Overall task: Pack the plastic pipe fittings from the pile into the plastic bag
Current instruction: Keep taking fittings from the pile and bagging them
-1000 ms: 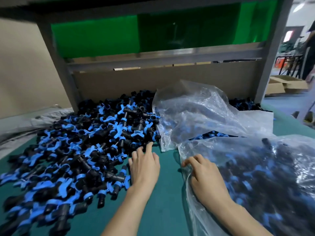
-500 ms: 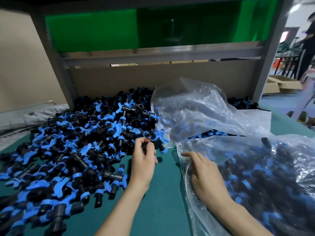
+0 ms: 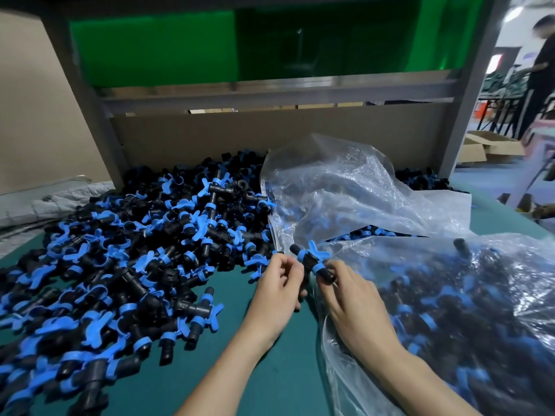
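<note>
From my remote seat I see my left hand [image 3: 277, 285] with its fingers curled, gripping a black-and-blue fitting [image 3: 312, 259] by its stem. My right hand [image 3: 354, 301] meets it from the other side, with fingertips pinching the fitting's lower black end, so both hands hold the one piece. It hangs just above the table [image 3: 279, 370], right at the mouth of the bag [image 3: 450, 325], and my right wrist rests on the bag's near edge. I may have a second piece tucked in my left palm, since some blue shows beside the knuckles, but I cannot tell for sure. The bag on my right already bulges with fittings, so I judge that a good share of the packing is done. The pile [image 3: 135, 250] on my left is still broad and deep and runs back to the cardboard wall, so I reckon far more remains than has gone in. A second bag [image 3: 345, 199] lies crumpled behind my hands, draped over the right part of the pile with more fittings showing under it. This piece has not gone in yet. It only needs to pass over the lip, and then I go back to the pile for many more.
</note>
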Demonstrator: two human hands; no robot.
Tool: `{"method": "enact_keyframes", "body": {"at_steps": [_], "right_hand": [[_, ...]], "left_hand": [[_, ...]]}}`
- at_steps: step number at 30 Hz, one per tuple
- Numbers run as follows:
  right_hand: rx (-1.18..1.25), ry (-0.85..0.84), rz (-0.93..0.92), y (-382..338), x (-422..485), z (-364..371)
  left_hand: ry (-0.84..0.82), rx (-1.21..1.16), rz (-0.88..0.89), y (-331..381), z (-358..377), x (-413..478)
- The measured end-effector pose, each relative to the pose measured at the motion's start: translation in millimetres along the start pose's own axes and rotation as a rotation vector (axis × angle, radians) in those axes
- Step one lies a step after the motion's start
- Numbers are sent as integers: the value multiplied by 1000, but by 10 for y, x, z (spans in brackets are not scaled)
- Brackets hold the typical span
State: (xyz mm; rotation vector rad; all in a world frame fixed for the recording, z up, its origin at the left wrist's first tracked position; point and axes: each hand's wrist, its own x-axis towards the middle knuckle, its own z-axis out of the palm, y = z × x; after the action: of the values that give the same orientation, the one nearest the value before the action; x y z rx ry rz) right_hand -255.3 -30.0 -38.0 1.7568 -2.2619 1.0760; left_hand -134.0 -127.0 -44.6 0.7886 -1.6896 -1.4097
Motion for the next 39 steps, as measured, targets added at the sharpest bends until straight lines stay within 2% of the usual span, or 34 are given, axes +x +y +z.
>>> {"method": "enact_keyframes", "body": {"at_steps": [9,16,22,39], "right_hand": [[-30,-14,9,-13,1,2],[-24,-17,27,-8,9,9],[-40,-12,19,42,16,41],[-20,-9,24,-4,18,18]], "left_hand": [[55,-116,-1,45,-67,10],[87,-35,54,33,-18,-1],[109,-109,4,81,-66,23],[120,-116,15,102,-76,33]]}}
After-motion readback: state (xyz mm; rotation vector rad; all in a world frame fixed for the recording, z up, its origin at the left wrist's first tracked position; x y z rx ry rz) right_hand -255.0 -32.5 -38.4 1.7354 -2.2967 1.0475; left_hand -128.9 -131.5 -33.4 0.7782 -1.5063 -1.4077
